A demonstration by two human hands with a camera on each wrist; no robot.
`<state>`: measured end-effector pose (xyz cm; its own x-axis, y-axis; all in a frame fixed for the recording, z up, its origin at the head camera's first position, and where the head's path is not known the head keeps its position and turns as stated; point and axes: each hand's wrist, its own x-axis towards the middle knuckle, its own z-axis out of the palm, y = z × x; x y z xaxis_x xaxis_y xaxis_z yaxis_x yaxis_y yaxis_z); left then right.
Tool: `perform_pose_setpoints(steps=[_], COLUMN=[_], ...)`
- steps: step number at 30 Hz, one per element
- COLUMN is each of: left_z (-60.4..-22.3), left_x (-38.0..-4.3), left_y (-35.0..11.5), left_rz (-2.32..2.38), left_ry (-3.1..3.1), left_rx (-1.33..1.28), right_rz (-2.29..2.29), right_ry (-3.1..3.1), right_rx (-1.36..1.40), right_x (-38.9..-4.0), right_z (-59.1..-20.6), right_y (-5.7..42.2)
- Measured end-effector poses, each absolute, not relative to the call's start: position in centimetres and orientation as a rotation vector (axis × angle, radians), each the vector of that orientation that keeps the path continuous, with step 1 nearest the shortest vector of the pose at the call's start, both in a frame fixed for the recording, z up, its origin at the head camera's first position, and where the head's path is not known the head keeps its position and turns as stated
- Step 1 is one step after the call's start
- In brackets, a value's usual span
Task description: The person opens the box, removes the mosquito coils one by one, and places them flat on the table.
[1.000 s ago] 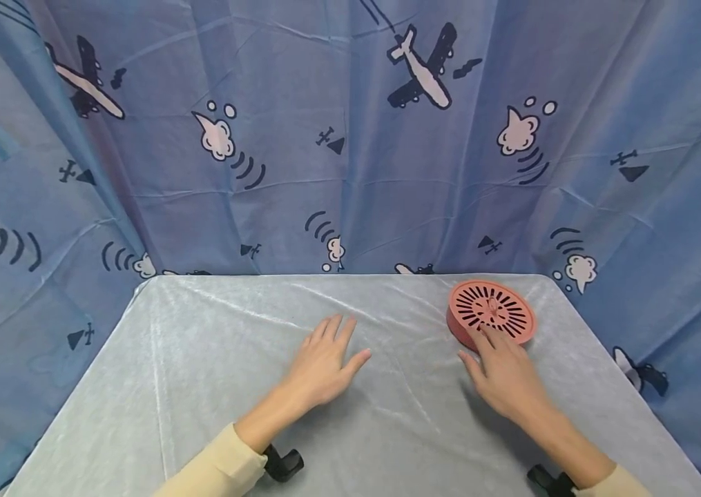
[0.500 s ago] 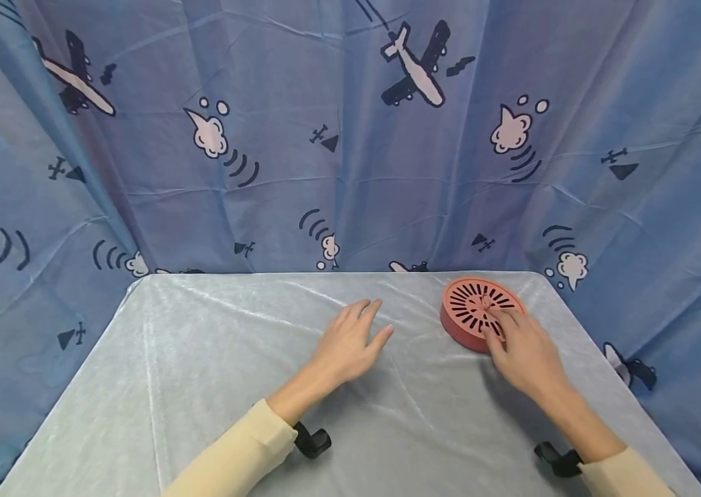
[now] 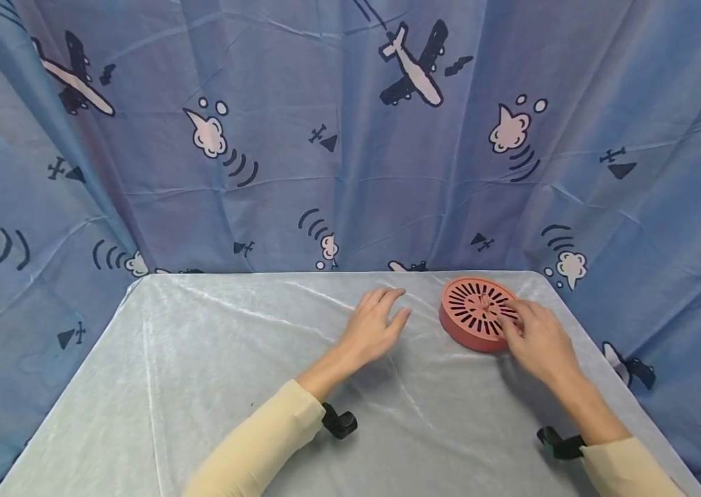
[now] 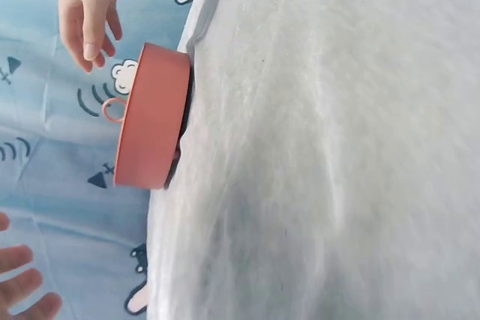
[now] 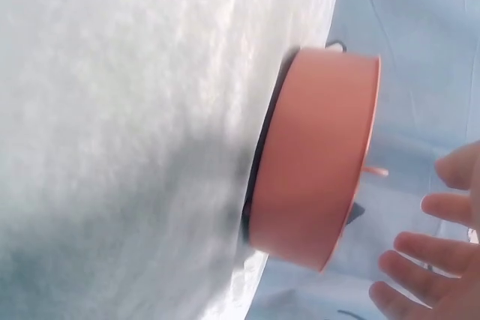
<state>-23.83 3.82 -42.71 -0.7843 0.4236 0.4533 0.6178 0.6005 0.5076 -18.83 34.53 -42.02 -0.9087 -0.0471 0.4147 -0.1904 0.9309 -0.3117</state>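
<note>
A round coral-red mosquito coil holder (image 3: 469,317) stands at the back right of the table, with a slotted lid and a small wire ring (image 4: 114,109) on top. My right hand (image 3: 541,345) hovers over its right side, fingers loosely bent and holding nothing. In the right wrist view a gap shows between those fingers (image 5: 427,275) and the lid. To the left of the holder, my left hand (image 3: 370,330) hangs in the air with fingers spread and a bare palm. Its fingertips (image 4: 22,284) enter the left wrist view at the lower left.
Pale grey velvety cloth covers the table (image 3: 232,386), creased in places. Behind and around it hangs a blue curtain (image 3: 275,138) printed with planes and clouds, close to the back edge. Black wrist camera mounts (image 3: 340,422) sit below both cuffs.
My left hand has moved right and farther forward, toward the holder. The right hand has drifted slightly right across the lid. The holder stays in place; the head view shifted a little.
</note>
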Motion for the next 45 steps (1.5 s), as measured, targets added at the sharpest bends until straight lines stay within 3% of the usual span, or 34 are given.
perform_pose_setpoints(steps=[30, 45], left_z=[-47.3, -48.0], left_x=[-26.6, -26.9], left_y=[12.9, 15.5], left_rz=[-1.572, -1.611], left_ry=[-2.563, -2.584], left_rx=[-0.638, -0.593], right_rz=[0.817, 1.037], right_ry=[-2.729, -2.734], right_rx=[0.022, -0.091], right_x=[-22.4, -23.2], right_z=[-44.7, -45.9], right_y=[38.5, 39.0])
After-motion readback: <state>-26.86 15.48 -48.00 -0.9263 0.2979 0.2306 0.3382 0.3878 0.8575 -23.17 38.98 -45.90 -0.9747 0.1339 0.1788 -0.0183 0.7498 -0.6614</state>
